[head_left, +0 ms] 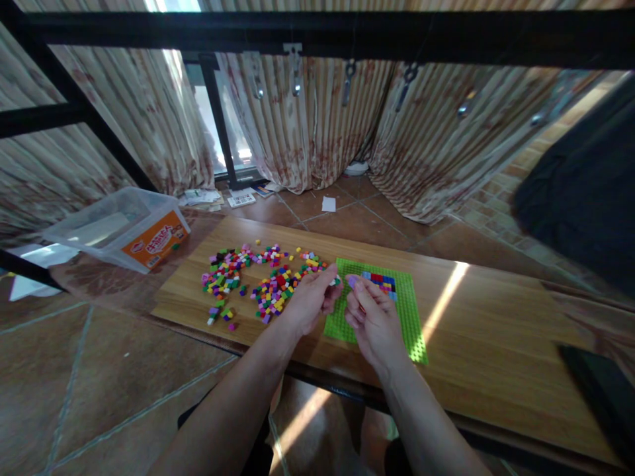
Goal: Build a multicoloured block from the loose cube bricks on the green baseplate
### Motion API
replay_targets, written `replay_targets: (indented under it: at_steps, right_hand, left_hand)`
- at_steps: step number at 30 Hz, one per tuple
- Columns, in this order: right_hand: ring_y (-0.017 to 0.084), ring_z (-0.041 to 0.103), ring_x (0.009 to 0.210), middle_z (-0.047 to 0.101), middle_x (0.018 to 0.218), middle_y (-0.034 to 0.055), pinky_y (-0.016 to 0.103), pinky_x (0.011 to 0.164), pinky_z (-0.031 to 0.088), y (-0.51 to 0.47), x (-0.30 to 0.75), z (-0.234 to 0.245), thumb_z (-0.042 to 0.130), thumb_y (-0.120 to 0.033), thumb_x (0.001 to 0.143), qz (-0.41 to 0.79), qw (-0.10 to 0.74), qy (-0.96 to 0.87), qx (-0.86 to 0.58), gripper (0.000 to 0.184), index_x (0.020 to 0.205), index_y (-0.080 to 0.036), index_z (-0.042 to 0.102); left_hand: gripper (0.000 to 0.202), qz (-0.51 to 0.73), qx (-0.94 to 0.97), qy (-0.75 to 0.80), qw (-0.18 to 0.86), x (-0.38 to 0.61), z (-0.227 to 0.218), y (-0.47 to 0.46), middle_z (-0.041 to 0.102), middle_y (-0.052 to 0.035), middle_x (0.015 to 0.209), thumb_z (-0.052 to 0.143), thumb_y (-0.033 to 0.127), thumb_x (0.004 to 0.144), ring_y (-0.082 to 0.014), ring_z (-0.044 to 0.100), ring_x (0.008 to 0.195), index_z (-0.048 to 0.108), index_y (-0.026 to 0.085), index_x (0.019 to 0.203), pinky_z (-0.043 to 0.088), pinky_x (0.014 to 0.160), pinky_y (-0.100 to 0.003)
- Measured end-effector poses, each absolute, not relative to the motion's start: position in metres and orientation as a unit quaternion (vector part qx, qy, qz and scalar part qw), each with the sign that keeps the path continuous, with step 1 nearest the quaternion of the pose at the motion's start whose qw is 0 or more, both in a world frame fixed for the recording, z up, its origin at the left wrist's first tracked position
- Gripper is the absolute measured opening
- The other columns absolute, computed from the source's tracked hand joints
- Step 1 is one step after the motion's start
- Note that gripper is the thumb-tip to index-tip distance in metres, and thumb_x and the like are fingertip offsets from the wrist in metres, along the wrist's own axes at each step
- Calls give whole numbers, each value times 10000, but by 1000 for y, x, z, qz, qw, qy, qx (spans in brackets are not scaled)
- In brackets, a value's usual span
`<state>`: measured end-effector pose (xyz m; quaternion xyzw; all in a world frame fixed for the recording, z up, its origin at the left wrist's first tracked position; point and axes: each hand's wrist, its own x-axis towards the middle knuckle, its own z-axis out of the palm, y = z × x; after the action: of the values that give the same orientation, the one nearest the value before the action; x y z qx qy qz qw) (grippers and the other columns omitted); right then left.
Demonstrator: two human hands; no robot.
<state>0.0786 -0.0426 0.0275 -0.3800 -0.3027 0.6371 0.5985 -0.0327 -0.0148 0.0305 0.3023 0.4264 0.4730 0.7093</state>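
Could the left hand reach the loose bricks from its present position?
Likely yes: the left hand is beside the loose bricks, with nothing visible between them, though it seems to hold small bricks.

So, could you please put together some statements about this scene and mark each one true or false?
1. Loose bricks lie to the left of the green baseplate. True.
2. The baseplate is bare. False: a patch of bricks sits on it.
3. The right hand holds a purple brick. True.
4. The left hand is inside the bin. False: it is by the baseplate's left edge.
5. The clear bin bears an orange label. True.
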Motion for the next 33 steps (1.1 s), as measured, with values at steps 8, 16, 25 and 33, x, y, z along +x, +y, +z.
replay_targets:
  at_steps: [8,16,25,33]
  right_hand:
    - [28,174,440,482,619,-56,141,346,125,-37,105,32,706,-340,767,675,580,-267,-369,188,842,-172,666]
    - [31,230,446,564,712,-22,138,337,171,-37,105,31,672,-324,759,704,557,-252,-362,183,848,-164,665]
    - [43,306,457,630,723,-13,157,363,220,-37,101,25,685,-257,699,708,549,-241,-374,244,928,-173,688]
    - [52,375,478,654,748,-6,170,376,233,-36,96,22,709,-291,693,716,540,-225,-382,257,928,-188,683]
  left_hand:
    - [326,485,437,586,479,-87,21,13,379,63,454,592,333,783,-58,319,412,448,173,539,223,451,-218]
    - [172,281,610,718,184,-113,14,24,634,-34,626,534,201,781,-159,540,615,644,158,656,338,577,-253]
    - [192,283,616,720,153,-110,16,23,733,-98,841,542,165,795,-236,641,809,734,177,802,447,756,-313]
    - [188,465,623,477,411,-59,31,0,720,-58,923,667,253,767,-172,626,798,727,187,932,468,769,-267]
